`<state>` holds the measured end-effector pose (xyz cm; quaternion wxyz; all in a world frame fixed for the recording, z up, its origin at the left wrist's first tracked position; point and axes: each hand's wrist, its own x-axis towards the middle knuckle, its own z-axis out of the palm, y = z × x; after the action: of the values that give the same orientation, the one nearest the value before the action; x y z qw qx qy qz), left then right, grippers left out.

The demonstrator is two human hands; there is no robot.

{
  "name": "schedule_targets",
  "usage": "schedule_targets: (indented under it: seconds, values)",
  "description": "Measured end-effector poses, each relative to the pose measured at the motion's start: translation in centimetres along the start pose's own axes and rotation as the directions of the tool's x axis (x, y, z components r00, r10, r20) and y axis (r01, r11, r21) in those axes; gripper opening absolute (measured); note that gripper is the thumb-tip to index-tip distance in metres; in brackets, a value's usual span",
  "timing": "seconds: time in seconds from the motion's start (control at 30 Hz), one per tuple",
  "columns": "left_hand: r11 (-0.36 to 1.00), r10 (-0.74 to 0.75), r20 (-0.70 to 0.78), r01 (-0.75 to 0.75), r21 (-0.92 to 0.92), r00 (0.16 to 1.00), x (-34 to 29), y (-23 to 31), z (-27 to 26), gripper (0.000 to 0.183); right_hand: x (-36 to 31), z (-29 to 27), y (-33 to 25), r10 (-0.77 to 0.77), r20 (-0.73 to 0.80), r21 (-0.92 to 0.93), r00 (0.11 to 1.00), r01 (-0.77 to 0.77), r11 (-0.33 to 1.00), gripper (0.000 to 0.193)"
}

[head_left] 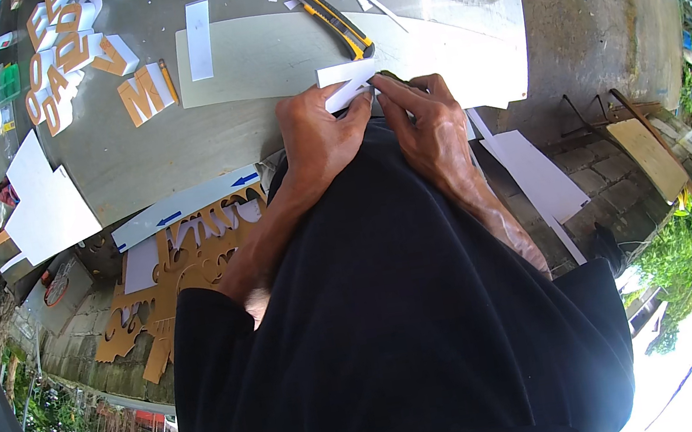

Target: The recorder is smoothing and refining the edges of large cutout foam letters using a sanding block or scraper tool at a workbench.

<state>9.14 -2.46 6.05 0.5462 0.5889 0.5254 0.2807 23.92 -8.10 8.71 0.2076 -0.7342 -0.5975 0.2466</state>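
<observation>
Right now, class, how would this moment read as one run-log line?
left hand: holding white piece | right hand: at its right end | yellow-black cutter: lying beyond hands | letters: upper left

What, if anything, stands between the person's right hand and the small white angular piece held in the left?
No clear obstacle shows: the right hand is at the right end of the small white angular piece. A dark object there is unclear. The yellow-and-black utility knife lies beyond.
</observation>
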Motion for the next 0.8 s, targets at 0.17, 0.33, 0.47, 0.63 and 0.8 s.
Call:
schedule_targets:
  seconds: [0.17,0.33,0.47,0.63,0.8]
  values:
    - [0.983,0.177,-0.038,-0.174,0.067,0.984,-0.1,-0.8,0.5,0.024,-0.4,0.2,0.6,-0.035,-0.012,0.001,0.999,0.035,0.999,0.024]
    - [0.995,0.103,-0.036,-0.102,0.022,0.994,0.3,-0.9,0.2,0.022,0.2,0.3,0.2,-0.047,-0.01,0.019,0.999,0.048,0.999,0.024]
    - [0.998,-0.008,0.008,0.008,-0.058,1.0,0.2,-0.9,0.3,0.021,-0.3,0.0,0.0,-0.042,-0.015,0.012,0.999,0.042,0.999,0.023]
    - [0.999,0.032,-0.001,-0.032,0.005,0.999,0.2,-0.8,0.0,0.021,0.6,0.2,0.2,-0.011,0.038,0.043,0.999,0.01,0.999,0.023]
    - [0.997,0.065,0.014,-0.065,0.031,0.998,0.4,-0.1,0.2,0.023,0.0,-0.4,-0.4,0.045,0.035,0.015,0.998,-0.046,0.999,0.022]
